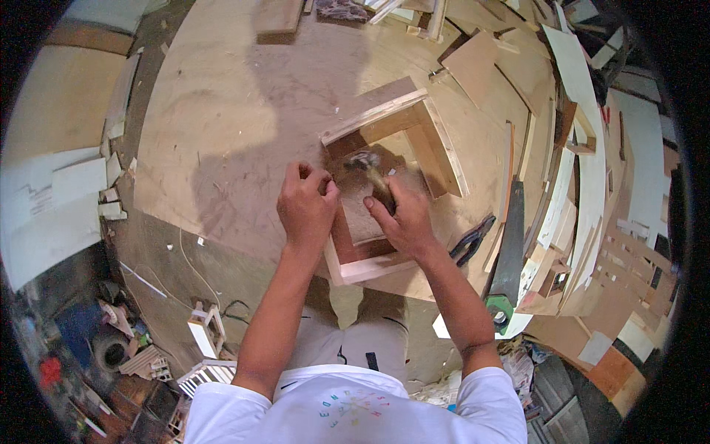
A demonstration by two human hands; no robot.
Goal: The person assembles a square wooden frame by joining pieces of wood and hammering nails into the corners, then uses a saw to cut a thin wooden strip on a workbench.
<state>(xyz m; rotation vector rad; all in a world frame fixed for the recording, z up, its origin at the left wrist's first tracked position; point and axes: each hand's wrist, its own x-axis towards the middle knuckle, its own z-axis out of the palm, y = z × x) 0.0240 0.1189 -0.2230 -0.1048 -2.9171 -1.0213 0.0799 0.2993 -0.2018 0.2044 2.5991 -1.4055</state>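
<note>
Resting on one plywood worktop (222,111), one open wooden box frame (392,177) is steadied at its left wall by the left hand (307,207), fingers curled together on it; inside the frame, one blurred hammer (370,169) is gripped by the right hand (403,218), closed on its handle

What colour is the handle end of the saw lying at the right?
Green, on the saw handle by the table edge; head view.

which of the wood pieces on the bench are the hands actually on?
The open plywood box frame at the bench's near edge. The left hand steadies its left wall and the right hand swings a blurred hammer inside it. The other offcuts lie untouched farther back.
</note>
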